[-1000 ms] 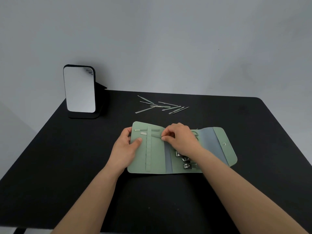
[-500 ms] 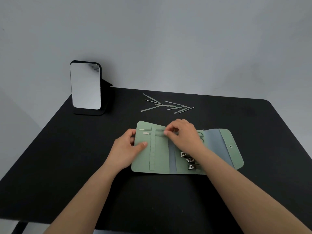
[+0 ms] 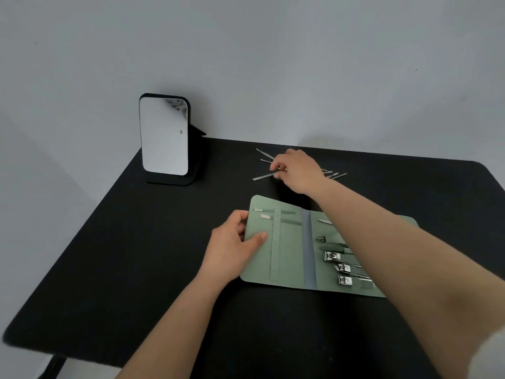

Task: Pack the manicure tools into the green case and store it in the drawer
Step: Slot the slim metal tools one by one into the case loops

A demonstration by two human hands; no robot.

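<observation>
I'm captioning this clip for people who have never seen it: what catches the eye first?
The open green case lies flat on the black table, clippers strapped inside, the left hand holding its left edge. Behind it the right hand reaches into a scatter of loose metal tools. A standing mirror occupies the far-left corner.
</observation>
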